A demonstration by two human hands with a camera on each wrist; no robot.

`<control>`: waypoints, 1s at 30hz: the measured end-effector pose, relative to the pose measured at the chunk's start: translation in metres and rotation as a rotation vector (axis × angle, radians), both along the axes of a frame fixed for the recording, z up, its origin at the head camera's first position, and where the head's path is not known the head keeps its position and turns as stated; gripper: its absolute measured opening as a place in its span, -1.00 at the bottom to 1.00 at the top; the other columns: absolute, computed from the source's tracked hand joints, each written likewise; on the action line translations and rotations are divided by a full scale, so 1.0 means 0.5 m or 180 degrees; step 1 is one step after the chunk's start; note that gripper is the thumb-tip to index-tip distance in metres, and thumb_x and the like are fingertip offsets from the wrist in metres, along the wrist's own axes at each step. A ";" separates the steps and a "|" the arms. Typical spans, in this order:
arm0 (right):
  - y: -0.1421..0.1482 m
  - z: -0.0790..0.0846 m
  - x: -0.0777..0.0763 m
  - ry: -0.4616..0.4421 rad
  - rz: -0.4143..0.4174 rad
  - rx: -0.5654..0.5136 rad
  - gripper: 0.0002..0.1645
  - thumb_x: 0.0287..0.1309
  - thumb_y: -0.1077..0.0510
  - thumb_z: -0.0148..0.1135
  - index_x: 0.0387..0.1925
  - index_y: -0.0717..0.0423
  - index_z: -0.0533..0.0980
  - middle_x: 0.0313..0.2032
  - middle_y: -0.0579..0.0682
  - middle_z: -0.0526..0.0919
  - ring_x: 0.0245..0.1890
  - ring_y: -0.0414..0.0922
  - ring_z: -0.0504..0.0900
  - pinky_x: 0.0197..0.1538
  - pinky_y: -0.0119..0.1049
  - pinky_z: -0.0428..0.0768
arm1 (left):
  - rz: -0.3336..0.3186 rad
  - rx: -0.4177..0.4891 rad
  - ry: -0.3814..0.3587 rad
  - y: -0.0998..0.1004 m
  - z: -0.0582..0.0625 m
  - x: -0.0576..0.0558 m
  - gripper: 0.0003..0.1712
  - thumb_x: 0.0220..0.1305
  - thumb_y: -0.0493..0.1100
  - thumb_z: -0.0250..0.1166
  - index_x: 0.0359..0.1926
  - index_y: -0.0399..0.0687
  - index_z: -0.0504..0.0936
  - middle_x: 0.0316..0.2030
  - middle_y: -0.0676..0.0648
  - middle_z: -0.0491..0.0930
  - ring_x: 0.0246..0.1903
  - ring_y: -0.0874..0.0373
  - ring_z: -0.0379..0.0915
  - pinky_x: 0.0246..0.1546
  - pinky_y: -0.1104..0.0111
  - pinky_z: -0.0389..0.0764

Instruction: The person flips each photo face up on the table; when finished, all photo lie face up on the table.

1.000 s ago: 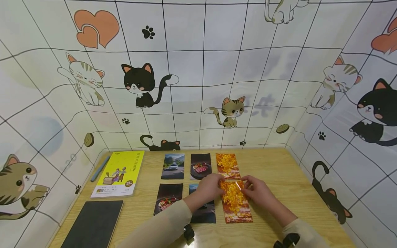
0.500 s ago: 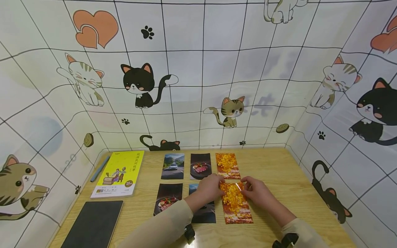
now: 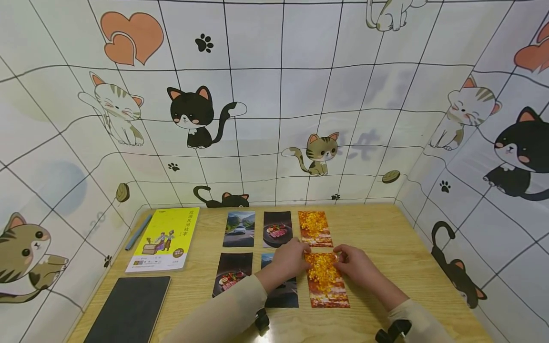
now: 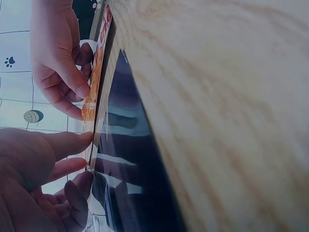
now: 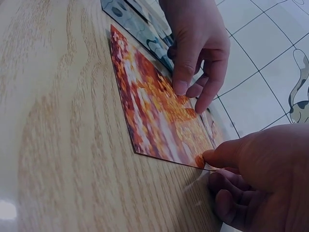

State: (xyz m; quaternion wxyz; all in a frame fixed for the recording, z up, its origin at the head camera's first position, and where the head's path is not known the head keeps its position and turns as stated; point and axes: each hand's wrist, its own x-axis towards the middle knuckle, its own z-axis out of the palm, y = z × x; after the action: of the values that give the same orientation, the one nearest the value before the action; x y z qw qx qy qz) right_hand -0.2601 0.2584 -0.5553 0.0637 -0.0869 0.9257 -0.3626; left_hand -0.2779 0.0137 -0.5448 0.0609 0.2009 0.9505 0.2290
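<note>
A photo card of orange autumn leaves (image 3: 328, 286) lies on the wooden table in the near row, at its right end. My left hand (image 3: 291, 259) pinches its far left corner, and my right hand (image 3: 356, 264) pinches its far right corner. In the right wrist view, my right thumb (image 5: 222, 153) rests on the leaf card's edge. Just beyond lies a matching leaf card (image 3: 315, 228). Under my left forearm, a road photo card (image 3: 283, 297) is partly hidden, and a food photo card (image 3: 233, 274) sits to its left.
The far row also has a car photo card (image 3: 238, 229) and a steak photo card (image 3: 277, 228). At the left stand a yellow book (image 3: 165, 238), a blue pen (image 3: 138, 232) and a black notebook (image 3: 128, 309). A cat-print curtain (image 3: 257, 95) encloses the table.
The near leaf card has slid very slightly toward me, widening the gap to the far one. Its bright glare streak has gone. Both hands stay at its corners.
</note>
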 end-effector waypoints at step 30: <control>0.020 0.022 0.006 0.0082 -0.0043 -0.0107 -0.62 0.52 0.17 0.41 0.23 0.27 0.63 -0.30 -0.04 0.63 -0.45 -0.11 0.56 -0.43 -0.24 0.56 | 0.0043 0.0696 -0.0026 -0.059 -0.005 -0.017 -0.68 0.36 0.08 0.61 0.02 0.08 0.83 -0.11 0.08 0.66 -0.20 0.20 0.60 -0.20 0.22 0.67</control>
State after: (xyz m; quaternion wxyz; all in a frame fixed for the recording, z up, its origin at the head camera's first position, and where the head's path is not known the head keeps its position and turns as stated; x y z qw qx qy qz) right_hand -0.2569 0.2685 -0.5445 0.0479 -0.0863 0.9208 -0.3774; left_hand -0.2863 -0.0156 -0.5471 0.0410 0.1990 0.9209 0.3326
